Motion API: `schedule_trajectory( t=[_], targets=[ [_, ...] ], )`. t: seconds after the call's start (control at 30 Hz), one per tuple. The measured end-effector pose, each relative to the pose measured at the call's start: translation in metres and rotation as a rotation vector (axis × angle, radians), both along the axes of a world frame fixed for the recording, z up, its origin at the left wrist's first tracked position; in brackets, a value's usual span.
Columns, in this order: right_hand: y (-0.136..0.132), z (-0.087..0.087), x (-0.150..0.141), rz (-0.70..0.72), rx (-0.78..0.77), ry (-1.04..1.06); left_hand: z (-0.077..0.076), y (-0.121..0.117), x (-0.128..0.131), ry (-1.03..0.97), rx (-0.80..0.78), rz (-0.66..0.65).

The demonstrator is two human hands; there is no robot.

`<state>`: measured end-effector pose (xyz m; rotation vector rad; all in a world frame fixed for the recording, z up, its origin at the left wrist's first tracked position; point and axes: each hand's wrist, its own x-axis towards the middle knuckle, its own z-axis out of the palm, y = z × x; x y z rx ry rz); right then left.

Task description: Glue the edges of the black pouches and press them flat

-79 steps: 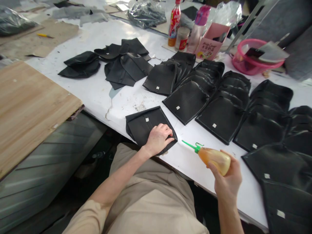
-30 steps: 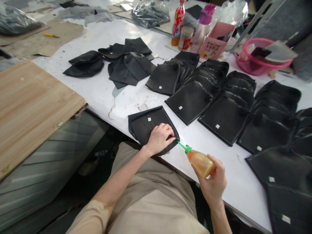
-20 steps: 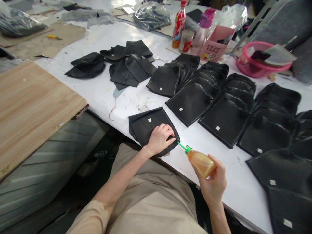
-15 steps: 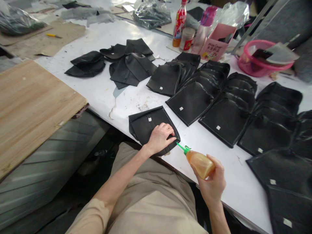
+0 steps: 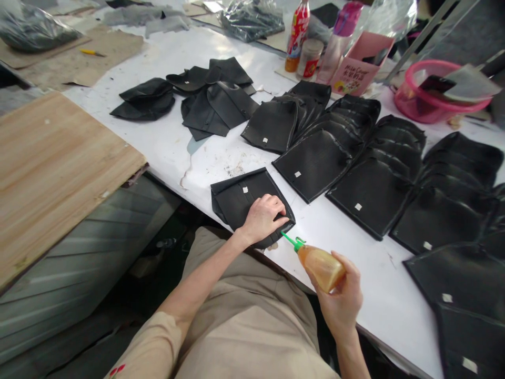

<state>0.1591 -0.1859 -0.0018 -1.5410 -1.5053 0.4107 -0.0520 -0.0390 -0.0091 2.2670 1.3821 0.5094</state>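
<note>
Left hand (image 5: 263,216) presses smooth black piece (image 5: 240,197); right (image 5: 341,287) grips rounded, amber-filled bottle (image 5: 321,267).

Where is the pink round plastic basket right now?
In the head view, the pink round plastic basket sits on the white table at the upper right, just right of the pink cardboard box.

Pink box (image 5: 351,79) — "Milk Cover", Chinese characters beneath | bottle label (image 5: 299,31) — illegible | jar label (image 5: 311,67) — illegible
</note>
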Motion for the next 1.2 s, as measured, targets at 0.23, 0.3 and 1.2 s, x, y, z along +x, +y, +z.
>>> schedule_trajectory(
  t=[0.23,0.3,1.2],
  targets=[
    [0.002,-0.001,0.0,-0.022,-0.004,0.017,0.0,0.009,0.0,0.011,0.0,0.011],
    [0.003,-0.002,-0.001,-0.013,-0.008,0.024,-0.001,0.011,0.0,0.012,0.006,0.017],
    [0.012,-0.003,-0.009,-0.018,-0.01,0.026,0.01,-0.006,-0.05,0.004,-0.023,-0.099]
  ],
)
